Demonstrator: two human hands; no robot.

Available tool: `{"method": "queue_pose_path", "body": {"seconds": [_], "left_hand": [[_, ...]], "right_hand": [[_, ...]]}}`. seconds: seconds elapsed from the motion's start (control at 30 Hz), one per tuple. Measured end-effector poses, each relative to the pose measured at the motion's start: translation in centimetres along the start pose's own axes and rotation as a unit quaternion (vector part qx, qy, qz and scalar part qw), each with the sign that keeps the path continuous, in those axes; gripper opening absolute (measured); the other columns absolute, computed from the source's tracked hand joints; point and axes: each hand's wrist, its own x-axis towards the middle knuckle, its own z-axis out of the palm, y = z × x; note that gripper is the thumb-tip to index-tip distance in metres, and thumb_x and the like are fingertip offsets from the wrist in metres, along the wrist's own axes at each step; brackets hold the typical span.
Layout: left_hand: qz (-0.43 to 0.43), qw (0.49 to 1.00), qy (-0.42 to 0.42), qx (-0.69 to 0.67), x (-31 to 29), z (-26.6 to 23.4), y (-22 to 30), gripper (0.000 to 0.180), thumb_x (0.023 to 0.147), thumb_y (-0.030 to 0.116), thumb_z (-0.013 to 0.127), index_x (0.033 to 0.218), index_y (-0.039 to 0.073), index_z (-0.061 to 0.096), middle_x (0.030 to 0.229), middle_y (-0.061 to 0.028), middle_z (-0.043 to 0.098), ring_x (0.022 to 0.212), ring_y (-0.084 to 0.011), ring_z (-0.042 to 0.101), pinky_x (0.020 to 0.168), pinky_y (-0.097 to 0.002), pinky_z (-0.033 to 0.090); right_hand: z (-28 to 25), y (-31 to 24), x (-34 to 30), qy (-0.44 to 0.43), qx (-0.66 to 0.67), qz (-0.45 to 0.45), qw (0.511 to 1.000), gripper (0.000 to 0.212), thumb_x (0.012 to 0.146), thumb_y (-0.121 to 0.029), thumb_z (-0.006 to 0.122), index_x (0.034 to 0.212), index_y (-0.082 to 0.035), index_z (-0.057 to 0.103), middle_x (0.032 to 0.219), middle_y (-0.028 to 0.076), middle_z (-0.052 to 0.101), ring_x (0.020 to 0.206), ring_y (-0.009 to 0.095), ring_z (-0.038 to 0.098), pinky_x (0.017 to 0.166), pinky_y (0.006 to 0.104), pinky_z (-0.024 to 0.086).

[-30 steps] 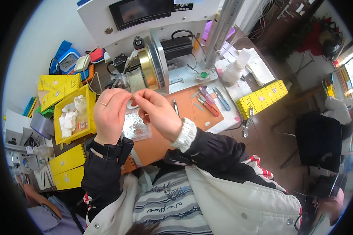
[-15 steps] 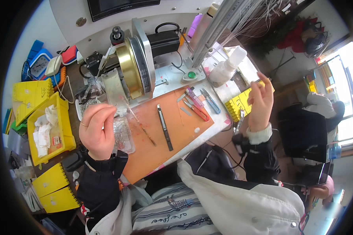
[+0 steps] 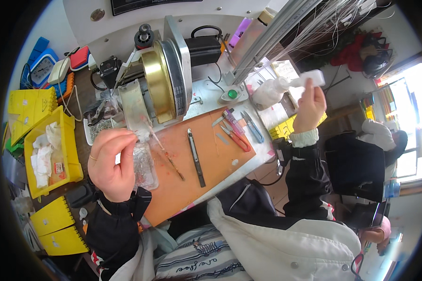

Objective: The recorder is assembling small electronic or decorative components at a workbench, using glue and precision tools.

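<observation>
My left hand hovers over the left side of the orange work mat, thumb and forefinger pinched together. Whatever lies between those fingertips is too small to make out. At the far right, my right hand reaches up to the pale top of a white plastic bottle, its fingers closed against that top. On the mat lie a black utility knife, a thin brown-tipped stick, red-handled pliers and a purple lighter. Blue-handled tweezers or snips rest beside them.
A brass-coloured wheel machine stands behind the mat. Beside my left hand is a clear plastic box. A yellow bin with white tissues sits on the left. A metal upright rises near the bottle. Another person is at far right.
My right hand has moved from open air to the bottle's top, which now leans farther right. My left hand keeps its pinch. The whole view has shifted slightly.
</observation>
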Motion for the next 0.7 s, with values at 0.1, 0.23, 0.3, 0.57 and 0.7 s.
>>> {"method": "queue_pose_path", "body": {"seconds": [0.1, 0.23, 0.3, 0.57, 0.7], "left_hand": [[-0.030, 0.999, 0.011, -0.006, -0.3, -0.1, 0.0, 0.020, 0.074, -0.013, 0.070, 0.089, 0.000, 0.063, 0.085, -0.0137, 0.065, 0.076, -0.0281, 0.065, 0.071, -0.0329, 0.052], [-0.059, 0.998, 0.019, 0.003, -1.0, -0.6, 0.0, 0.019, 0.075, -0.011, 0.070, 0.089, 0.000, 0.064, 0.085, -0.0141, 0.066, 0.077, -0.0277, 0.066, 0.071, -0.0326, 0.052], [-0.040, 0.999, 0.013, 0.010, -0.9, -0.4, 0.0, 0.021, 0.074, -0.011, 0.070, 0.091, 0.001, 0.066, 0.085, -0.0134, 0.067, 0.078, -0.0277, 0.066, 0.071, -0.0342, 0.052], [0.002, 0.998, -0.046, -0.033, -0.8, -1.0, -0.9, 0.032, 0.074, -0.016, 0.069, 0.099, 0.001, 0.062, 0.092, -0.0141, 0.065, 0.082, -0.0283, 0.066, 0.076, -0.0382, 0.055], [-0.011, 0.997, -0.071, -0.031, -0.4, -1.7, -0.8, 0.032, 0.074, -0.015, 0.069, 0.099, 0.002, 0.062, 0.093, -0.0139, 0.065, 0.081, -0.0287, 0.065, 0.076, -0.0395, 0.055]], "right_hand": [[-0.2, -0.9, -0.9, 0.114, 0.162, -0.016, 0.980, 0.024, 0.097, -0.026, 0.060, 0.085, -0.005, 0.059, 0.061, -0.006, 0.041, 0.051, 0.004, 0.033, 0.048, 0.0213, 0.024], [0.7, -5.2, -4.9, 0.190, 0.264, -0.013, 0.946, 0.030, 0.099, -0.036, 0.053, 0.088, -0.008, 0.051, 0.062, -0.003, 0.038, 0.049, 0.007, 0.033, 0.046, 0.0233, 0.028], [-0.7, -5.7, -7.6, -0.022, 0.384, -0.022, 0.923, 0.034, 0.098, -0.038, 0.054, 0.097, -0.004, 0.054, 0.069, 0.001, 0.048, 0.053, 0.008, 0.038, 0.046, 0.0215, 0.031], [8.9, -6.4, -15.5, -0.208, 0.486, -0.142, 0.837, 0.044, 0.096, -0.043, 0.055, 0.117, -0.006, 0.041, 0.073, 0.007, 0.053, 0.051, 0.017, 0.049, 0.048, 0.0322, 0.047], [12.4, -5.2, -17.5, -0.184, 0.448, -0.151, 0.862, 0.047, 0.096, -0.045, 0.053, 0.118, -0.006, 0.040, 0.076, 0.009, 0.056, 0.055, 0.021, 0.054, 0.060, 0.0402, 0.056]]}}
